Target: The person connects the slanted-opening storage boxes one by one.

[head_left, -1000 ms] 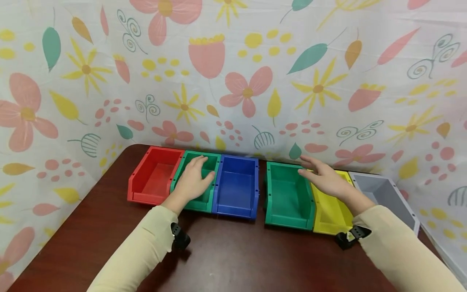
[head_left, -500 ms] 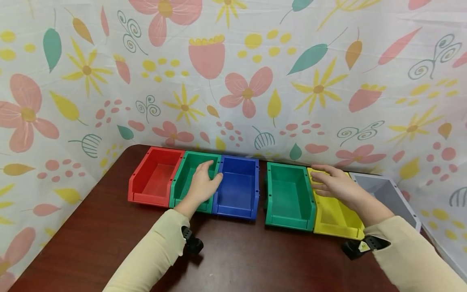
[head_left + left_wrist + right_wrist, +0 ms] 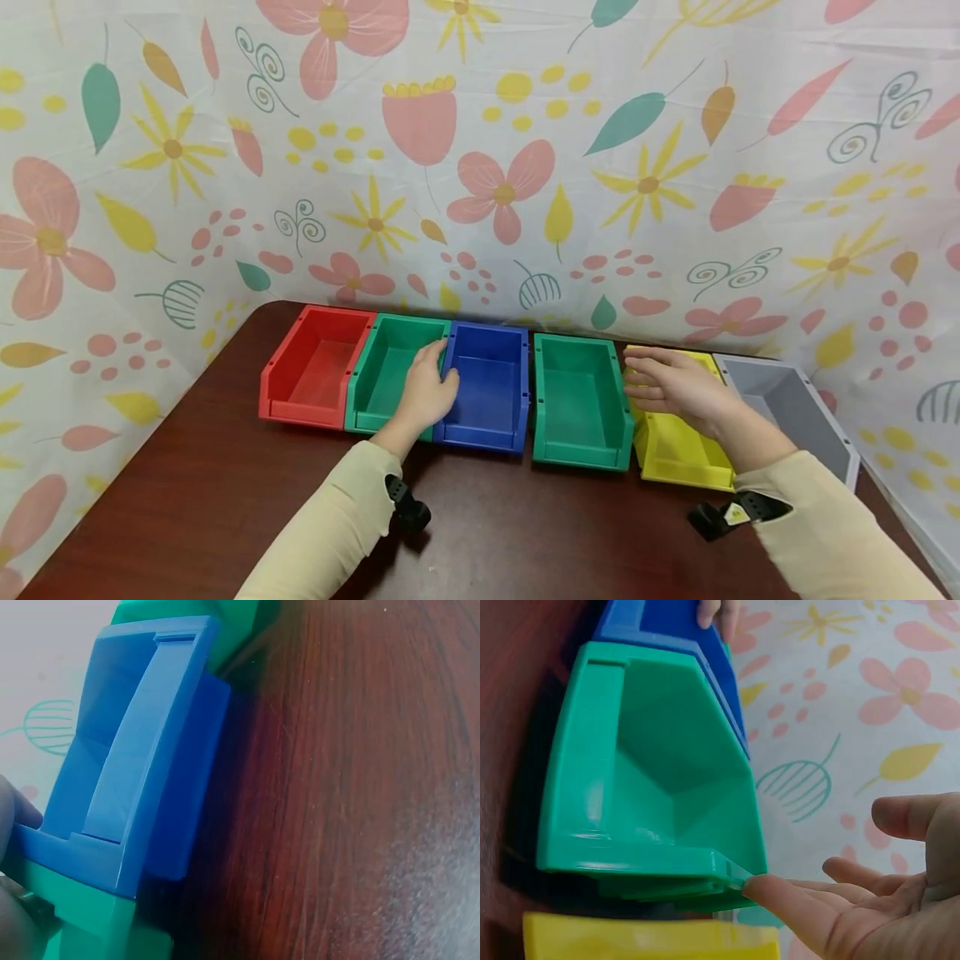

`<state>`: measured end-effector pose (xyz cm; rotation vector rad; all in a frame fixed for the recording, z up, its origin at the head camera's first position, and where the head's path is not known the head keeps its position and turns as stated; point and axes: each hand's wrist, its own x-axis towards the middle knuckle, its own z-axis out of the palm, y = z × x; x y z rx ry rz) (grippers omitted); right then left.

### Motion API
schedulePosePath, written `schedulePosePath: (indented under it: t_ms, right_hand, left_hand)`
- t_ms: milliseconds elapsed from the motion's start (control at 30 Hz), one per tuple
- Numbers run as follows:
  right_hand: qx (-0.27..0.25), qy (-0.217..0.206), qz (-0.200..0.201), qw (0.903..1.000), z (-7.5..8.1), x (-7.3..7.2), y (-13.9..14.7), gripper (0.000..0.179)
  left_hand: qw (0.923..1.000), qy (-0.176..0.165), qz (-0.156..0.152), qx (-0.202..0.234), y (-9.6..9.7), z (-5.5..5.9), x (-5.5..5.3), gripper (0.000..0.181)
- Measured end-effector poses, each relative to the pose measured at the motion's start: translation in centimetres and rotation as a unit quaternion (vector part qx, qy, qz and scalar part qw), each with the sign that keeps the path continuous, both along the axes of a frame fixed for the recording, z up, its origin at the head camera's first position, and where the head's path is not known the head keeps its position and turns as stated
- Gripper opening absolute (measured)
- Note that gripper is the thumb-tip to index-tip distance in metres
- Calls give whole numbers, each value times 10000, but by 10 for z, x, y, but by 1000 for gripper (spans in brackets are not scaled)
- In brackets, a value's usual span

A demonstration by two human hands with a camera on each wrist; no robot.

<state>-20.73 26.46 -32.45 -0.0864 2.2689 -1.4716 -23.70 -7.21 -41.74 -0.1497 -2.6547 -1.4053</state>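
My left hand (image 3: 425,392) is over the line where the left green bin (image 3: 367,408) meets the blue bin (image 3: 483,383). Its thumb is on the blue side and the other fingers on the green side; the left wrist view cuts most of them off. My right hand (image 3: 686,396) reaches over the yellow bin (image 3: 686,467), fingers extended. In the right wrist view one fingertip touches the near rim of the right green bin (image 3: 652,859). That bin stands close beside the blue one, with a narrow gap between it and the yellow bin.
A red bin (image 3: 318,367) stands at the left end of the row and a grey bin (image 3: 798,408) at the right end. All stand on a dark wood table (image 3: 510,533). A flower-patterned cloth (image 3: 502,167) hangs right behind them.
The right green bin has slid left towards the blue bin, away from the yellow one. My left hand has shifted right to the blue bin's edge; my right hand moved right, then slightly left.
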Motion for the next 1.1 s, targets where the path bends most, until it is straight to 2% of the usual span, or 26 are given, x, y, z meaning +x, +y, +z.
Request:
schedulePosePath:
  t_ms: [100,200,267,367,500,567,700,800,933,1100]
  right_hand:
    - [-176,53,-182,9997,-5,0,-6,72]
    - [-116,260,-382,9989,-12,0,-13,71]
    - [105,447,-482,9978,-19,0,-20,71]
    - [705,654,-546,9939,-33,-2,-32,75]
    - [1408,697,-652,9854,-51,-7,-44,77]
    - [1499,693,-804,9830,-59,-8,-47,73]
    - [1348,715,-1178,9812,-70,-7,-53,66]
    - [1176,758,-1399,9802,-73,-6,-57,63]
    - [1050,872,-1537,9786,-72,-8,-59,63]
    - [981,965,-1522,9787,-65,-10,-57,63]
  left_hand:
    - [10000,35,30,54,-3,-2,0,51]
    - [9999,71,106,106,-8,-5,0,51]
    - [9997,168,150,105,-12,-8,0,51]
    - [9996,241,151,39,-16,-14,0,53]
    - [9995,307,11,3,-18,-22,0,59]
    - [9995,307,-37,34,-17,-25,1,60]
    - [9994,309,77,93,-15,-29,4,59]
    - [9994,254,133,199,-16,-27,5,59]
    - [9993,253,86,270,-18,-21,2,58]
    - [9994,262,47,207,-19,-18,-2,59]
